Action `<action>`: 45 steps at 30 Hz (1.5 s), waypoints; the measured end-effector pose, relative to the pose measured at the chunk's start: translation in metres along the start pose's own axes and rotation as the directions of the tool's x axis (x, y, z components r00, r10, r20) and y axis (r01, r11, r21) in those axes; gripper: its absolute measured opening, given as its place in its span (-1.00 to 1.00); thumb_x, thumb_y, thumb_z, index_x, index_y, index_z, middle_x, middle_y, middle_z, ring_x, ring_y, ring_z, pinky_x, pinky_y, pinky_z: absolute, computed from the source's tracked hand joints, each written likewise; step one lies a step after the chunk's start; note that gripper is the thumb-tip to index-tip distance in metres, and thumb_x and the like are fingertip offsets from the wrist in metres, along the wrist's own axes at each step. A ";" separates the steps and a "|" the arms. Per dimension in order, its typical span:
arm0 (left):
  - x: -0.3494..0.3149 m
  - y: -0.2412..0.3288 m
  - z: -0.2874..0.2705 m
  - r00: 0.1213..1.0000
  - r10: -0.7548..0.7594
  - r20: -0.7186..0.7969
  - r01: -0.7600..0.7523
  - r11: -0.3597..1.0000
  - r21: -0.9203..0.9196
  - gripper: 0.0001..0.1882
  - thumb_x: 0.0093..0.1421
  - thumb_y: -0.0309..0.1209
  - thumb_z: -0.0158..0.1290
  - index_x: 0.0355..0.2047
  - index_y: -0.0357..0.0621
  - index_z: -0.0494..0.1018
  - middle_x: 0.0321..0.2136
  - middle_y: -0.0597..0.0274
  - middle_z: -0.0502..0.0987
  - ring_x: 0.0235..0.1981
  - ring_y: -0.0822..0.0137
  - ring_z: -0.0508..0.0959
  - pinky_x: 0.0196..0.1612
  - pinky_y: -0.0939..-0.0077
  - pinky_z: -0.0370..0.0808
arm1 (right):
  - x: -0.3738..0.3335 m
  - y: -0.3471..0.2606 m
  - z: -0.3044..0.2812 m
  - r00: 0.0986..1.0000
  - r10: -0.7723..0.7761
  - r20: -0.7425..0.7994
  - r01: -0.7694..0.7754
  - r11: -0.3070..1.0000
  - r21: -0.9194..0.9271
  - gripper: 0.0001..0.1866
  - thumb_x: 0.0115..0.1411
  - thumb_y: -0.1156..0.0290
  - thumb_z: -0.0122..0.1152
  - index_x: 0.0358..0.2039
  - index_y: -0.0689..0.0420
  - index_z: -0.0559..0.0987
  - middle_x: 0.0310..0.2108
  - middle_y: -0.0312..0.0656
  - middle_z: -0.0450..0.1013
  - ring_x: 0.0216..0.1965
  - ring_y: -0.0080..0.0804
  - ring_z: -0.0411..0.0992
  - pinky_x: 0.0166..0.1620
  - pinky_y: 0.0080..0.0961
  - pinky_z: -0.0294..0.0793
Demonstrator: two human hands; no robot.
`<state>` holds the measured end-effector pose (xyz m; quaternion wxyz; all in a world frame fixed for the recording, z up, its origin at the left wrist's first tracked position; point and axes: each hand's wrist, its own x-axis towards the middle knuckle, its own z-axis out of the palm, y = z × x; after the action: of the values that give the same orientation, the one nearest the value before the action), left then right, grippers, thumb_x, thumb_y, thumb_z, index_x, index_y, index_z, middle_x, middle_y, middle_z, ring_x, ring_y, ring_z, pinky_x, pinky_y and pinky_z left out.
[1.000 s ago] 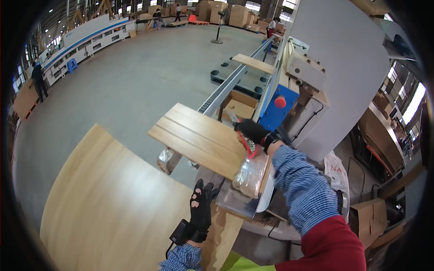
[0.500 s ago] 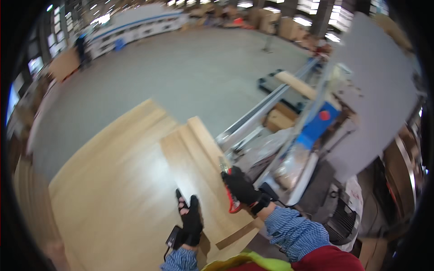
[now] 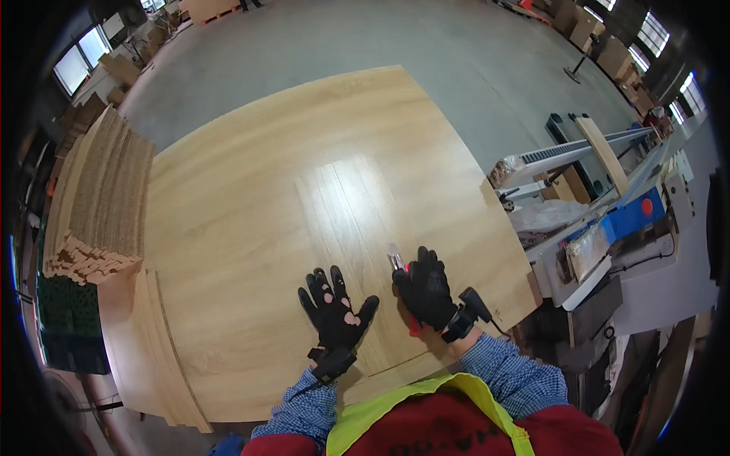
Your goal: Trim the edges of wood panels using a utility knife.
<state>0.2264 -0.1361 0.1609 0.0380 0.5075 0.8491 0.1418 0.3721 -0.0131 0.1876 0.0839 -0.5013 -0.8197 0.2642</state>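
My right hand, in a black glove, is closed around a red-handled tool with a metal tip. The tip points away from me; the glove hides most of the handle, so its exact kind is unclear. To its left, my left hand has its fingers spread and holds nothing. That glove is black with worn holes. Beneath both hands lies a large wood-grain board. On it, near my hands, is a narrower wood-grain panel; its near edge shows as a dark line.
At the left, a tall stack of narrow boards rises beside the large board. Thin strips lie along the near left edge. Machine rails, a blue part with a red button and plastic-wrapped items stand at the right. Grey floor lies beyond.
The view has swung left and down, showing the strip stack. My left hand has opened wider with fingers spread. My right hand still grips the red-handled tool.
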 end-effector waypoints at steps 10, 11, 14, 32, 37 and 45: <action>0.017 0.002 0.011 0.989 0.103 -0.110 -0.099 0.994 0.039 -0.18 0.15 0.02 0.07 0.30 -0.20 0.17 0.30 -0.33 0.05 0.33 -0.16 0.06 0.33 -0.09 -0.07 | -0.027 0.044 -0.072 0.966 0.225 0.130 -0.240 0.581 0.778 -0.67 0.32 0.12 0.05 -0.30 0.18 0.39 -0.59 -0.23 0.43 -0.61 -0.46 0.43 -0.53 -0.47 0.42; 0.023 0.000 0.013 0.971 0.120 -0.207 -0.122 0.993 0.003 -0.21 0.14 -0.08 0.12 0.29 -0.21 0.18 0.30 -0.30 0.06 0.32 -0.14 0.10 0.32 -0.03 0.00 | -0.033 0.049 -0.088 0.928 0.309 0.211 -0.318 0.357 0.878 -0.68 0.33 0.13 0.03 -0.28 0.16 0.39 -0.57 -0.21 0.45 -0.59 -0.45 0.43 -0.50 -0.46 0.44; 0.046 0.026 -0.012 0.973 0.044 -0.227 -0.135 0.906 -0.401 -0.31 0.16 -0.30 0.13 0.27 -0.24 0.20 0.32 -0.22 0.06 0.31 -0.10 0.12 0.30 0.10 0.12 | -0.055 0.085 -0.134 0.904 0.376 0.205 -0.354 0.386 0.852 -0.67 0.33 0.12 0.05 -0.26 0.17 0.39 -0.51 -0.19 0.48 -0.55 -0.46 0.45 -0.43 -0.49 0.48; 0.100 0.352 0.112 0.804 0.553 0.218 0.411 -0.253 -0.876 -0.60 0.30 -0.58 0.00 0.16 -0.24 0.31 -0.15 0.41 0.40 -0.16 0.53 0.42 0.04 0.59 0.41 | 0.038 0.354 -0.383 0.853 0.290 -0.433 -0.350 0.935 -0.062 -0.57 0.22 0.02 0.11 -0.34 0.21 0.52 -0.52 0.01 0.49 -0.45 -0.11 0.49 -0.34 -0.22 0.42; 0.118 0.366 0.165 0.785 0.600 0.156 0.519 -0.497 -0.695 -0.58 0.35 -0.49 -0.05 0.20 -0.23 0.22 -0.15 0.43 0.42 0.01 0.35 0.46 0.19 0.39 0.35 | 0.104 0.431 -0.364 0.845 0.453 -0.285 -0.227 0.785 0.576 -0.66 0.21 0.06 0.14 -0.40 0.10 0.53 -0.61 -0.32 0.38 -0.55 -0.53 0.38 -0.43 -0.45 0.36; 0.126 0.321 0.070 0.942 -0.065 0.329 0.326 0.404 -0.855 -0.51 0.24 -0.48 0.10 0.16 -0.26 0.27 0.06 -0.02 0.42 0.04 0.14 0.45 0.14 0.41 0.36 | 0.092 0.268 -0.251 0.960 0.277 0.044 -0.240 0.730 0.641 -0.82 0.18 0.21 0.14 -0.42 0.04 0.48 -0.61 -0.44 0.32 -0.59 -0.64 0.32 -0.53 -0.62 0.28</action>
<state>0.4539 0.1306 0.1936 0.4225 0.3176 0.6835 0.5034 0.6373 0.2502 0.2493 0.2345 -0.5586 -0.6000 0.5226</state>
